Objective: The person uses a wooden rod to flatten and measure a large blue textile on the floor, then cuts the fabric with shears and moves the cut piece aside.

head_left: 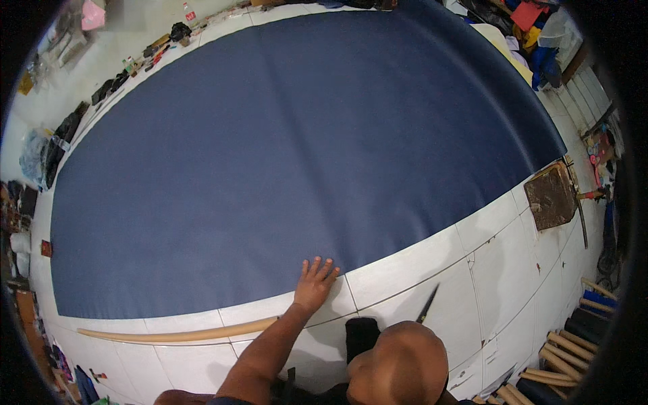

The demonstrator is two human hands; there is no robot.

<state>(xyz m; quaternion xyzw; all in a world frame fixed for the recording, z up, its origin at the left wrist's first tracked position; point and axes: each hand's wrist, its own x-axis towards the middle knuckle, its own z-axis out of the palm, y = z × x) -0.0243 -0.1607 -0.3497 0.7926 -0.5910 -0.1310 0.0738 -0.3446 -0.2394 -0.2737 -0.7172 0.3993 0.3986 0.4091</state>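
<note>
A large dark blue sheet [223,148], smooth like vinyl or leatherette, is spread over the white tiled floor. Its far right side rises in a rolled curve. My left hand [316,282] lies flat on the sheet's near edge, fingers spread and holding nothing. Left of that forearm, a long tan tube or pole [179,334] rests on the tiles along the same edge. A slim dark pointed tool [428,303], which looks like a knife, is on the floor beside my bare knee [408,358]. My right hand does not show.
A worn brown square pan [551,196] lies by the sheet's right corner. Several tan-cored rolls [563,354] are stacked at the lower right. Bags and clutter line the left wall, and a bottle [190,12] stands at the back. Coloured scraps [530,17] pile up at the far right.
</note>
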